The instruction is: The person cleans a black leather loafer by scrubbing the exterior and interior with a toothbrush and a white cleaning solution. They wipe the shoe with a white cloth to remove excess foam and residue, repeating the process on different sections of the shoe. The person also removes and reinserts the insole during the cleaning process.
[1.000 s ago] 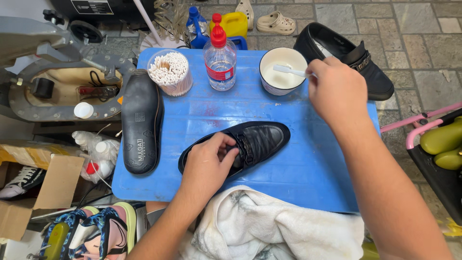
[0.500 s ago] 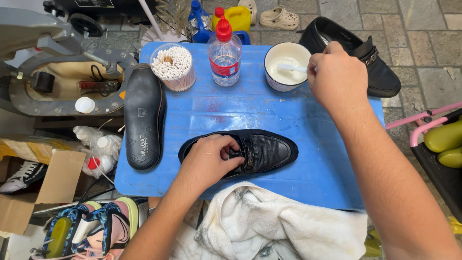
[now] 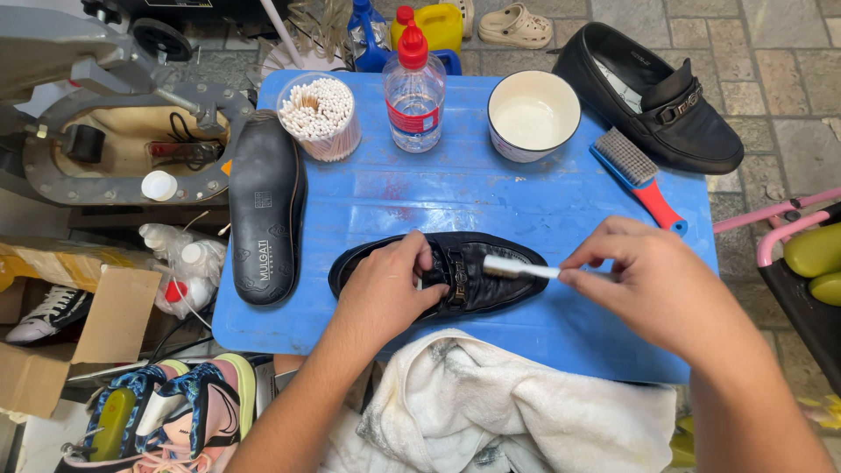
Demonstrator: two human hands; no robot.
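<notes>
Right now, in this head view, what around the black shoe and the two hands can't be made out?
- Head view: the heel opening of the black leather loafer is covered by the left hand.
- Head view: the handle end of the small white brush is hidden in the right hand.
- Head view: the contents of the white ceramic bowl are pale against its pale inside, so unclear.
- Head view: the white towel is cut off by the bottom edge.

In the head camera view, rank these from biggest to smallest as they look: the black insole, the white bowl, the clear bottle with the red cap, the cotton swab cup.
1. Black insole.
2. Clear plastic bottle with red cap.
3. White bowl and clear cup of cotton swabs: similar spread, too close to rank.
</notes>
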